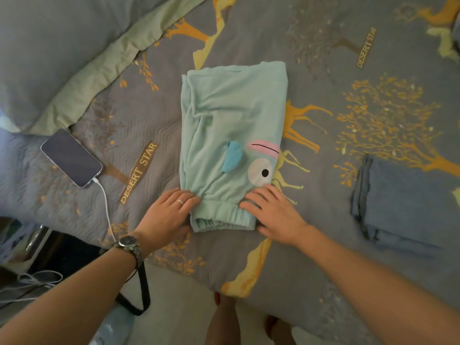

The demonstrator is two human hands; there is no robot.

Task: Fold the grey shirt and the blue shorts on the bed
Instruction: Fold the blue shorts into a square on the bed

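Both hands sit at the waistband end of the blue shorts (231, 135), folded lengthwise mid-bed. Left hand (166, 215) lies flat, fingers together, on the left corner; right hand (271, 215) is spread on the right corner. Grey shirt (403, 202) lies folded, well apart to the right. Phone (71, 158) is left, on its cable.

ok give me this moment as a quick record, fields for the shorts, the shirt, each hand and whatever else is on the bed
shorts: light blue shorts folded lengthwise, flat mid-bed, waistband toward the person
shirt: grey shirt already folded, lying to the right, apart from the shorts
left hand: left hand flat at the waistband's left corner, fingers straight
right hand: right hand flat at the waistband's right corner
phone: phone screen up on the left, white cable plugged in
bedding: grey patterned bedspread, pillow top left
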